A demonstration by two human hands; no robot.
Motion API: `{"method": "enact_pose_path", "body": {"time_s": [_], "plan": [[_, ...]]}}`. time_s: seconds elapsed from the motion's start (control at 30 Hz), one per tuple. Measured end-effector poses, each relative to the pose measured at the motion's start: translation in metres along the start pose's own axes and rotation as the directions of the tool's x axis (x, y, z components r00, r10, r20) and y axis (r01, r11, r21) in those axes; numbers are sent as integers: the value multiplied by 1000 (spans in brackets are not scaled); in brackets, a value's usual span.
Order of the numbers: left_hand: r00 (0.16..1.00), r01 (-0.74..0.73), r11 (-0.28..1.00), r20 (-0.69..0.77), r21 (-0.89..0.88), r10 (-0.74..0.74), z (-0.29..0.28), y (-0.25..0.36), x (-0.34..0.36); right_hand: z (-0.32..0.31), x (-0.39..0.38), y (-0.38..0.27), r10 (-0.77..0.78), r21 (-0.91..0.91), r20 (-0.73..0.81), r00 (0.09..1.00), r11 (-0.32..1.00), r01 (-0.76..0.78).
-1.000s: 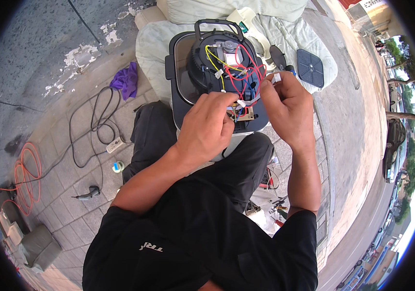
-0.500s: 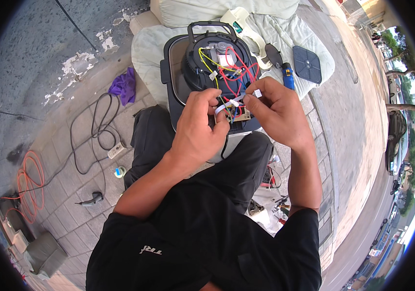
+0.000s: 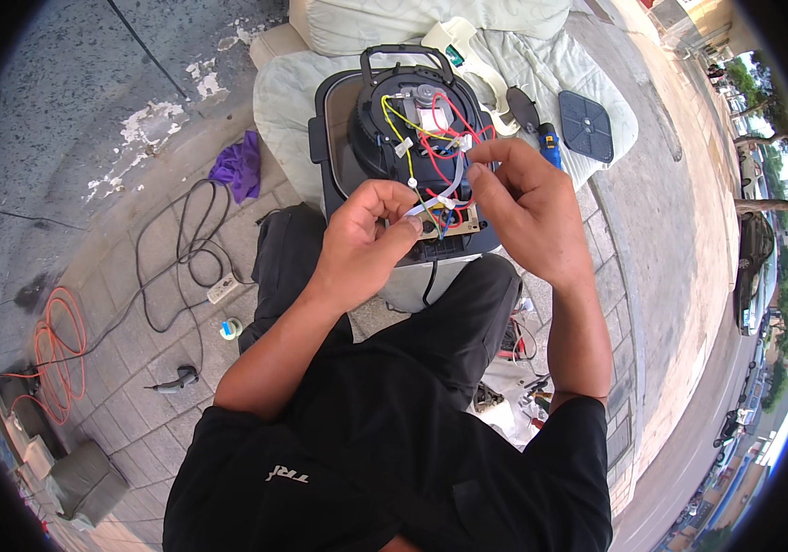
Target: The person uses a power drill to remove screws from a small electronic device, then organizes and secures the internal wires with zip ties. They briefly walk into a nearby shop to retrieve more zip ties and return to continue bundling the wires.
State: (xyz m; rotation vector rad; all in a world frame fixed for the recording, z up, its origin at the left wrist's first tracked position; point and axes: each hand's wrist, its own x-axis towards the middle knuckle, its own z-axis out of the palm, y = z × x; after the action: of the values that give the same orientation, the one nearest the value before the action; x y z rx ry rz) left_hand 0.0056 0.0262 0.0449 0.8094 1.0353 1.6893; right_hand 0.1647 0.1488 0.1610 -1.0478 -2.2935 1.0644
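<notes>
An opened black appliance [image 3: 371,138] with a handle lies before me, its red, yellow and blue wires exposed. Thumb and fingers of my left hand [image 3: 362,239] pinch one end of a flat white ribbon cable [image 3: 457,175], just over a small circuit board [image 3: 468,224]. That cable bends upward to the fingertips of my right hand [image 3: 537,207], which are drawn together at its other end. Behind the right fingertips, part of the wiring is hidden. A black cord [image 3: 431,281] hangs from the appliance's near edge between my knees.
Beyond the appliance lie a cream plastic frame [image 3: 495,92], a blue-and-black tool [image 3: 549,144] and a dark square plate [image 3: 586,125], on a pale cushion [image 3: 288,97]. To the left are a purple cloth [image 3: 237,167], black cable, a power strip [image 3: 223,288] and an orange cord [image 3: 37,345].
The right hand has shifted slightly left and up with the cable, which now curves upward. My left hand has moved a little left and down, and more of the circuit board shows.
</notes>
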Motion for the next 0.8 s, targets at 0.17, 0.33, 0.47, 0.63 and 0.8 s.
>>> {"method": "enact_pose_path", "body": {"time_s": [0.17,0.33,0.47,0.63,0.8], "plan": [[1000,27,997,-10,-74,-27,0,0,1,7,14,-17,-203,-226,-81,976,957,180],[974,225,969,-65,104,-219,-8,14,0,0,21,-24,-138,-268,-43,990,956,121],[954,300,945,-40,132,-297,-9,29,4,5,29,-26,-189,-343,-31,982,924,167],[899,438,896,-26,76,-437,-18,34,12,8,32,-26,-213,-368,-36,976,911,185],[857,514,855,10,-73,-515,-24,35,9,-1,15,-34,-155,-170,-58,986,975,144]]}}
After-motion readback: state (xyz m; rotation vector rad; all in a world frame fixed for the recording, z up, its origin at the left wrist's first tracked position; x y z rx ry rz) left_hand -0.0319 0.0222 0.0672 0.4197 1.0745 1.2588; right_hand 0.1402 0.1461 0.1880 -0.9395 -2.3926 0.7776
